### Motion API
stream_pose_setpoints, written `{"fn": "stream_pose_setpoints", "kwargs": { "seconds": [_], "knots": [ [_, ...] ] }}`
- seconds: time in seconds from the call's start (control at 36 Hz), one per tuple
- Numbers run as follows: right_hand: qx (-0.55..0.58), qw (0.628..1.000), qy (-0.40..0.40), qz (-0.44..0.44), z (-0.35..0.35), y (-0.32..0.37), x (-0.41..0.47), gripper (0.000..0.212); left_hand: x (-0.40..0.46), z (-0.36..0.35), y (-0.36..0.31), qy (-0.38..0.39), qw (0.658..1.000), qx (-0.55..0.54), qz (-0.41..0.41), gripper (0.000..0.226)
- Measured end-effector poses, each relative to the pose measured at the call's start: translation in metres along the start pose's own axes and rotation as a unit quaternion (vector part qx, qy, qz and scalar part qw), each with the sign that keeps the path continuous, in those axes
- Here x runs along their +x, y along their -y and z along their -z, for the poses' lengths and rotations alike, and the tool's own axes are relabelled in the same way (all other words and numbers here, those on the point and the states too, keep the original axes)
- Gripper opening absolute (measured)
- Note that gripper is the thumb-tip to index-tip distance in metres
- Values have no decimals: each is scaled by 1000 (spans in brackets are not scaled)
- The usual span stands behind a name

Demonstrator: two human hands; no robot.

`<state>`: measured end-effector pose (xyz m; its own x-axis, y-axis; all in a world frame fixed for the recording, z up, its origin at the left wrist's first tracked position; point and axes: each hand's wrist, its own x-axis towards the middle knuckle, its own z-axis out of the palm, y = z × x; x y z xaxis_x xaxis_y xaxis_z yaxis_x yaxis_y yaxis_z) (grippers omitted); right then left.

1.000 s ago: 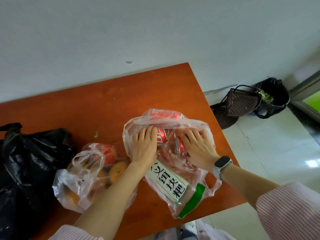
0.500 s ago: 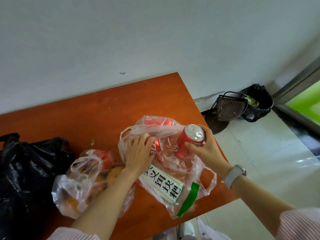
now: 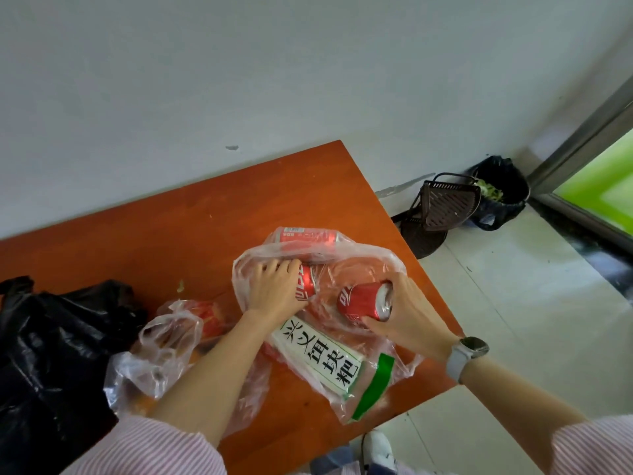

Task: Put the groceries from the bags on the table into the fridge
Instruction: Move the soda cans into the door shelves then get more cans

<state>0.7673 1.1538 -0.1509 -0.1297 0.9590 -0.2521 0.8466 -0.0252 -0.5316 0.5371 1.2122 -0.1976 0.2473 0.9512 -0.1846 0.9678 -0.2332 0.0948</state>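
A clear plastic bag [image 3: 363, 255] lies open on the orange table [image 3: 212, 214]. My right hand [image 3: 407, 313] grips a red soda can [image 3: 361, 301] tilted on its side just above the bag. My left hand [image 3: 274, 289] reaches into the bag and curls round a second red can [image 3: 306, 281]. A third red can [image 3: 306, 236] lies at the bag's far edge. A white packet with black characters and a green stripe [image 3: 325, 363] sits in the bag's near part.
A second clear bag with red and orange fruit [image 3: 171, 341] lies to the left, beside a black bag [image 3: 51, 341]. On the floor right of the table stand a brown dustpan [image 3: 445, 207] and a black bin [image 3: 500, 193]. A doorway shows at far right.
My right hand has lifted one can out of the bag and tipped it sideways. My left hand has closed round another can inside the bag.
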Motion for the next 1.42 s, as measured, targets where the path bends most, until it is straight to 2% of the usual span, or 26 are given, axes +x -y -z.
{"fn": "stream_pose_setpoints", "kwargs": {
  "seconds": [0.06, 0.11, 0.17, 0.25, 0.31, 0.42, 0.56, 0.61, 0.67, 0.75, 0.86, 0.97, 1.11, 1.25, 1.31, 1.42],
  "knots": [
    [-67, 997, 26, 25, 6, 1, 0, 83, -9, 4, 0, -26, 999, -21, -9, 85],
    [-130, 989, 56, 47, 9, -1, 2, 82, -20, 10, 1, -85, 996, -39, -13, 82],
    [-183, 978, 89, 51, 6, -2, 4, 87, -28, 17, 4, -134, 986, -103, 5, 78],
    [-282, 952, 118, 34, -8, -2, 6, 96, -39, 31, 1, -121, 967, -216, 60, 81],
    [-301, 945, 127, 14, -19, -3, 7, 100, -45, 37, -2, -108, 950, -278, 89, 87],
    [-268, 960, 76, -16, -32, -7, 9, 98, -57, 43, -10, -142, 867, -465, 109, 69],
    [-216, 976, 28, -15, -32, -8, -1, 86, -65, 53, -31, -119, 769, -616, 122, 55],
    [-126, 992, 11, -22, -27, -9, -14, 87, -69, 55, -36, -108, 740, -649, 135, 50],
    [48, 998, -11, -40, -17, -10, -32, 86, -73, 57, -41, -100, 712, -681, 143, 42],
    [239, 968, -13, -79, 0, -15, -63, 86, -82, 59, -57, -96, 727, -668, 125, 41],
    [355, 925, -78, -113, 9, -41, -113, 77, -100, 57, -99, -58, 757, -644, 95, 41],
    [380, 894, -178, -159, 12, -74, -188, 60, -132, 49, -167, 9, 785, -618, 26, 50],
    [394, 845, -259, -252, 0, -130, -319, 62, -195, 26, -276, 98, 806, -582, -36, 53],
    [417, 779, -328, -335, -17, -181, -478, 57, -277, -15, -390, 172, 831, -512, -132, 47],
    [420, 751, -364, -357, -19, -192, -538, 57, -314, -24, -439, 206, 828, -487, -184, 45],
    [417, 689, -436, -402, -20, -210, -645, 57, -385, -37, -531, 287, 801, -453, -265, 52]
  ]
}}
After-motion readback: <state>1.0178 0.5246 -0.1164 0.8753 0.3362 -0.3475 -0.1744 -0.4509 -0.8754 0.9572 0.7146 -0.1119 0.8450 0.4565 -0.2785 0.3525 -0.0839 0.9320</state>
